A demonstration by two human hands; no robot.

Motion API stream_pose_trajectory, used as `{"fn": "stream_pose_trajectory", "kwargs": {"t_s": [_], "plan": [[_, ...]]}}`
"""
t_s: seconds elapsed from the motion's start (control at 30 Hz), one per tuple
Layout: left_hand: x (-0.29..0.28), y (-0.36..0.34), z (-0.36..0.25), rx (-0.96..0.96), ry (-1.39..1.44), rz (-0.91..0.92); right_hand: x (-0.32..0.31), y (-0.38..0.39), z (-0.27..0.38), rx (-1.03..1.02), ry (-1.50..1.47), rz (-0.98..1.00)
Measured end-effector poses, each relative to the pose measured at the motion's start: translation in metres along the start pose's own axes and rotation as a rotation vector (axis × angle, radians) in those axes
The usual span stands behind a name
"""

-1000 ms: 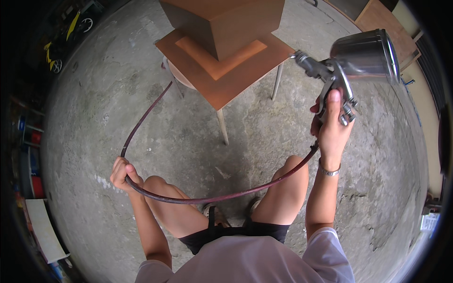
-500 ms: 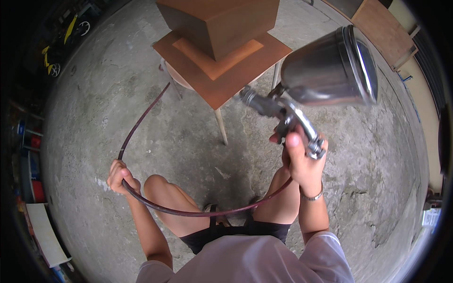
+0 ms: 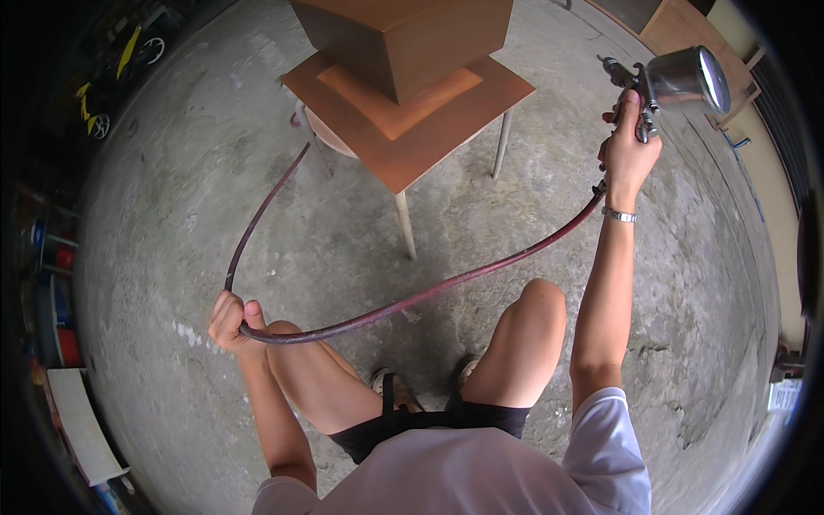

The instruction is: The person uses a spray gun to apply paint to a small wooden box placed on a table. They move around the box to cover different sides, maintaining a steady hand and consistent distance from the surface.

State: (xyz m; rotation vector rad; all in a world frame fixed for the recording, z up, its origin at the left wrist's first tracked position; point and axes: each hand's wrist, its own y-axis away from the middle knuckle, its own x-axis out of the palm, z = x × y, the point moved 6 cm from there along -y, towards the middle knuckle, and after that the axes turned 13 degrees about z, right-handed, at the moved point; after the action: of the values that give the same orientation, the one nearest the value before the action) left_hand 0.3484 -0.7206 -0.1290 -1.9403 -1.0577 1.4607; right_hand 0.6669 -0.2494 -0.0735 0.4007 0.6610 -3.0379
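Note:
My right hand (image 3: 633, 161) grips a metal spray gun (image 3: 645, 90) with a shiny cup, held out to the far right beyond the stool. A dark red hose (image 3: 446, 286) runs from the gun's handle, sags across in front of my knees and passes through my closed left hand (image 3: 230, 324). From there it leads away toward the stool. A brown box-shaped piece (image 3: 403, 51) stands on a square brown board (image 3: 399, 163), which rests on a round-topped stool (image 3: 404, 227). The gun's nozzle is apart from the box, to its right.
Rough grey concrete floor (image 3: 335, 232) surrounds the stool. A yellow and black wheeled vehicle (image 3: 120, 73) is at the far left, with cans and shelving (image 3: 64, 300) along the left edge. Wooden panels (image 3: 687, 34) lean at the far right.
My right hand has carried the spray gun away from me and to the right, off the board's corner. The hose has lifted on that side. My left hand shifted slightly right.

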Motion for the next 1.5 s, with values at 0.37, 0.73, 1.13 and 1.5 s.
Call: {"fn": "stream_pose_trajectory", "kwargs": {"t_s": [0.37,0.73,1.13,1.5], "plan": [[-0.004,-0.004,0.005,-0.012,0.025,-0.06,0.013,0.098,0.006,0.201,-0.317,0.263],[-0.011,-0.011,0.013,-0.001,0.028,-0.082,0.031,0.198,0.051,0.044,-0.342,0.708],[-0.005,-0.013,0.012,0.007,0.048,-0.074,0.044,0.164,0.024,0.143,-0.319,0.528],[0.008,-0.017,-0.002,0.039,0.009,-0.028,0.041,0.058,-0.021,0.087,-0.138,0.22]]}}
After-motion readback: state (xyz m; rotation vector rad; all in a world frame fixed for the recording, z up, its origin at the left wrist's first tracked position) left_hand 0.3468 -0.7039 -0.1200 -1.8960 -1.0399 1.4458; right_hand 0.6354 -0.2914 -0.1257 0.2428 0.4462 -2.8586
